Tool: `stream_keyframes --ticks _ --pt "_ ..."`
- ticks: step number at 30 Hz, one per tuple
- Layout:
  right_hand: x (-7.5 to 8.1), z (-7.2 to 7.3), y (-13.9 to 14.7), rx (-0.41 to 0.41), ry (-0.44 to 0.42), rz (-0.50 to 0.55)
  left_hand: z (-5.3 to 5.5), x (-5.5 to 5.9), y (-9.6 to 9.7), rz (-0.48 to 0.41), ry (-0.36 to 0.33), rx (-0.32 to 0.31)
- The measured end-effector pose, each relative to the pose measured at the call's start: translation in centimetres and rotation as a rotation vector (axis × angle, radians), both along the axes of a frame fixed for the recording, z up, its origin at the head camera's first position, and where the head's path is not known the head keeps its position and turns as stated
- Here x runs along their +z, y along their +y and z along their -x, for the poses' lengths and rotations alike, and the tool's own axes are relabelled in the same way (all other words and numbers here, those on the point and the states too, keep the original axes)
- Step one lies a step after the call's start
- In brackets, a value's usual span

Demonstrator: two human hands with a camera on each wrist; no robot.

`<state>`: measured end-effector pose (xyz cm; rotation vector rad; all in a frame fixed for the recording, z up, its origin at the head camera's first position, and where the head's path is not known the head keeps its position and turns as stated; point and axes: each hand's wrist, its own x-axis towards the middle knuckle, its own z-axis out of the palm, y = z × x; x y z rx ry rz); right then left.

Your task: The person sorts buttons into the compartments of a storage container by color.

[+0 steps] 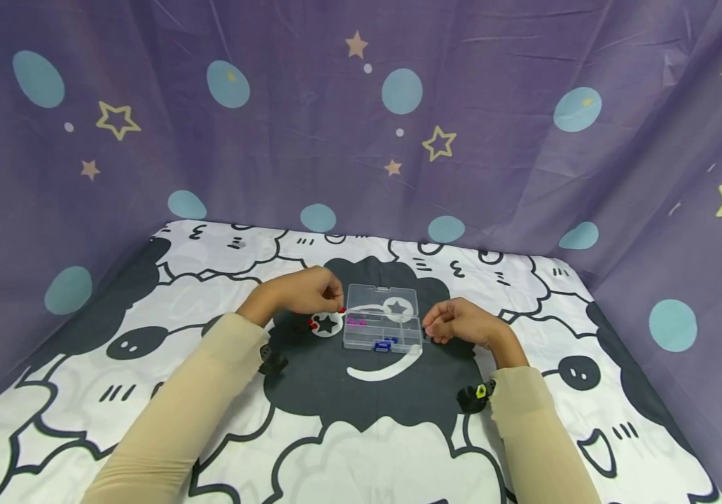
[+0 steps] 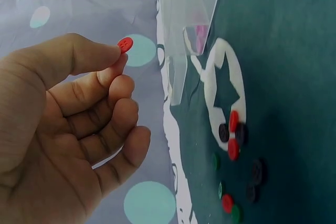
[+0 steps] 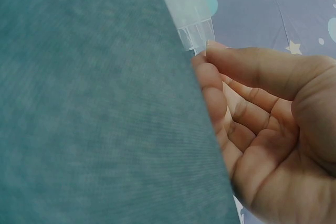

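A red button [image 2: 125,44] is pinched between the thumb and index finger of my left hand [image 1: 311,290], its other fingers loosely bent. This hand is at the left side of an open clear plastic box [image 1: 361,344] with compartments. Pink buttons [image 1: 356,321] lie in a left compartment and blue buttons [image 1: 383,346] in the front part. My right hand [image 1: 461,322] holds the box's right edge between thumb and forefinger; the fingertips are partly hidden. Loose red buttons [image 2: 233,149], black buttons [image 2: 257,171] and green buttons [image 2: 236,213] lie on the cloth under the left hand.
A black-and-white cartoon-print cloth [image 1: 373,455] covers the table, with a dark patch beneath the box. The raised lid [image 1: 370,295] leans away at the back. Purple curtains [image 1: 310,140] with stars and dots stand behind and at both sides.
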<state>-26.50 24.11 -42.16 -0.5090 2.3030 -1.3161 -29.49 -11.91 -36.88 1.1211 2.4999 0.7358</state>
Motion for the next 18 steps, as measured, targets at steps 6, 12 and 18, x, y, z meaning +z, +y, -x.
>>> stream_keyframes --ticks 6,12,18 --pt "0.0 0.0 0.0 0.003 -0.002 0.0 0.0 -0.3 1.0 0.011 0.023 -0.017" --pt "0.0 0.0 0.1 0.002 0.003 0.0 0.0 -0.3 2.4 -0.003 0.009 -0.044" --pt "-0.1 0.2 0.1 0.007 0.002 0.0 0.2 -0.6 3.9 -0.015 0.002 -0.096"
